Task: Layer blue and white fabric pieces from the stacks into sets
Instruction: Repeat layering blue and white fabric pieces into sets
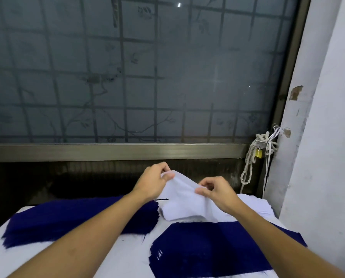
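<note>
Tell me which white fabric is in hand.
The crumpled white piece, pinched by the left hand and the right hand and lifted; the white stack lies flat at the far right.

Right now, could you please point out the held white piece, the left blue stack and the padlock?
held white piece [180,197]: head view, draped middle.
left blue stack [63,216]: head view, top layer.
padlock [258,154]: head view, brass body.
</note>
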